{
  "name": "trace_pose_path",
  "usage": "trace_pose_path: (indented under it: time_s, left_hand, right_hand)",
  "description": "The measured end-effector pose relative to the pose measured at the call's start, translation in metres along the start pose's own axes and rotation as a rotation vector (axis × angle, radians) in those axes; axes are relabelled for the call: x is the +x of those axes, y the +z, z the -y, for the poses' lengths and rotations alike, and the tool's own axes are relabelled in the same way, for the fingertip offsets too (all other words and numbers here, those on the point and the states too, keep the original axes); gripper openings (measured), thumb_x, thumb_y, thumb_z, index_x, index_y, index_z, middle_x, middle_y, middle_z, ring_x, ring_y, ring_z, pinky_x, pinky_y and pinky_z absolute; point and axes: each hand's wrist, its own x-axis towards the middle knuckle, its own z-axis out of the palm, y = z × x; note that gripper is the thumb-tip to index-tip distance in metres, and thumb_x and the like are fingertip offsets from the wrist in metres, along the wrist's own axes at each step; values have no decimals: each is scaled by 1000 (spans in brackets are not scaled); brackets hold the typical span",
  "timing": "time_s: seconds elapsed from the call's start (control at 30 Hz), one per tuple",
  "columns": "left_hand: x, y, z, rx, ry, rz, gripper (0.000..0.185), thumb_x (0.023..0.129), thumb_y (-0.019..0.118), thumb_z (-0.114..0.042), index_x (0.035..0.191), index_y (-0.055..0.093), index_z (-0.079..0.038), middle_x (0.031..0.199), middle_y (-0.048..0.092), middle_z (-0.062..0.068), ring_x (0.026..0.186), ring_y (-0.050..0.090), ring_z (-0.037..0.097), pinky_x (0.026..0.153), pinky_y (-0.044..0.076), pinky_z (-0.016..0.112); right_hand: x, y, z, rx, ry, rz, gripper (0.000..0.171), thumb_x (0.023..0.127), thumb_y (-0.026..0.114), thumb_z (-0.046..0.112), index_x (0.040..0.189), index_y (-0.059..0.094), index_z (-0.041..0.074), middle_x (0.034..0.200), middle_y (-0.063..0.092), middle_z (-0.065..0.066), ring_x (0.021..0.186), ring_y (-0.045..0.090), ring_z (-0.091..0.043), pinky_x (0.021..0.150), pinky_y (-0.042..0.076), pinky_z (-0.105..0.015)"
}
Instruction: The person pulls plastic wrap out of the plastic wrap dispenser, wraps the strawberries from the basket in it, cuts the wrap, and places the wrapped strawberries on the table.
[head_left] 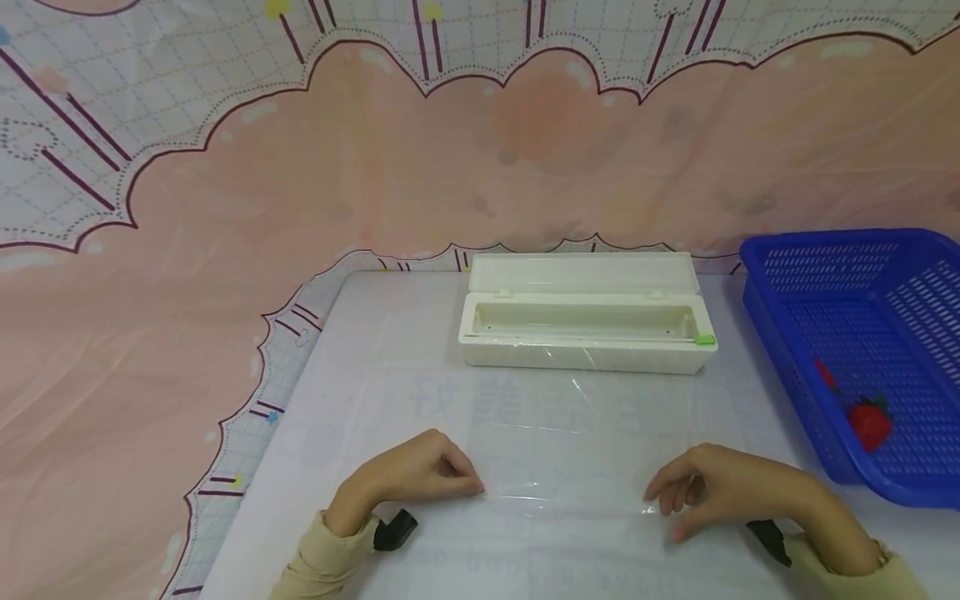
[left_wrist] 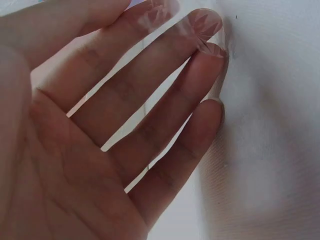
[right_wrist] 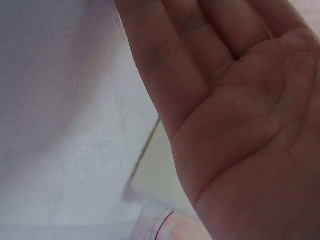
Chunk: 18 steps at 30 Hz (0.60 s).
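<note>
A sheet of clear cling film (head_left: 547, 462) stretches over the white table from the front of a white cling film dispenser (head_left: 585, 357), whose lid stands up. At the sheet's near left corner my left hand (head_left: 416, 471) pinches the film's edge between thumb and fingers. In the left wrist view, wrinkled film (left_wrist: 205, 30) clings over the fingertips. Close to the near right corner is my right hand (head_left: 735, 483), its fingers bent loosely and the thumb apart from them. Its fingertips are out of sight in the right wrist view, where the palm (right_wrist: 260, 115) fills the right side.
To the right stands a blue plastic basket (head_left: 795, 417) with a red strawberry (head_left: 870, 423) and another small red item inside. A green slider (head_left: 705, 339) sits at the dispenser's right end. Patterned pink cloth (head_left: 225, 333) lies beyond the table's left and back edges.
</note>
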Motion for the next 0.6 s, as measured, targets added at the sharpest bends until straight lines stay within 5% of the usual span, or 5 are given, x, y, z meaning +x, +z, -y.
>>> trace_pose_path:
  time_s: [0.2, 0.6]
  left_hand:
    - [-2, 1, -1, 16, -20, -3, 15, 91, 72, -26, 83, 80, -15, 75, 70, -14, 66, 52, -6, 65, 49, 15]
    - [-4, 8, 4, 49, 6, -14, 8, 93, 70, -16, 96, 76, -20, 88, 70, -18, 82, 63, -4, 80, 53, 19]
  right_hand:
    - [0, 0, 0, 33, 1, 3, 27, 88, 77, 21, 109, 72, 6, 87, 69, 13, 79, 64, 1, 65, 55, -24]
    - [0, 1, -3, 12, -3, 6, 22, 92, 72, 21, 108, 73, 7, 86, 70, 13, 78, 64, 1, 64, 55, -24]
